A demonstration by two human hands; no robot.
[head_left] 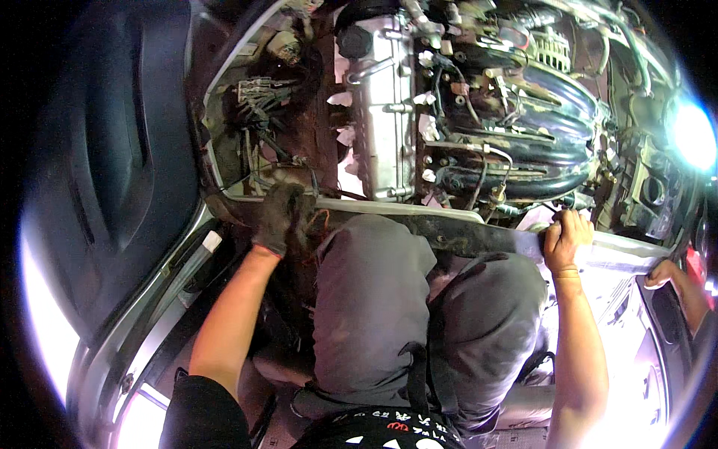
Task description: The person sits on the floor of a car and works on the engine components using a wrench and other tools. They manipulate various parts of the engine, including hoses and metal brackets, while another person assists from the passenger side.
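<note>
My left hand (278,218), in a dark work glove, reaches over the pale edge strip (389,209) of a car's engine bay. Its fingers blend into the dark parts beyond, so their pose is unclear. My right hand (568,238) is bare, with its fingers curled together at the bay's near edge. Whatever lies in them is hidden; a hose end and connectors (576,202) are just beyond the fingertips. Farther in is the silvery engine cover (387,112) with a black oil cap (354,42). Black curved intake pipes (553,120) stand to its right.
Loose wires and connectors (262,93) crowd the bay's left side. A dark body panel (97,150) stands at the left. Another person's hand (666,275) rests by the right edge. A bright lamp (692,135) glares there. My bent knees (374,262) touch the near edge.
</note>
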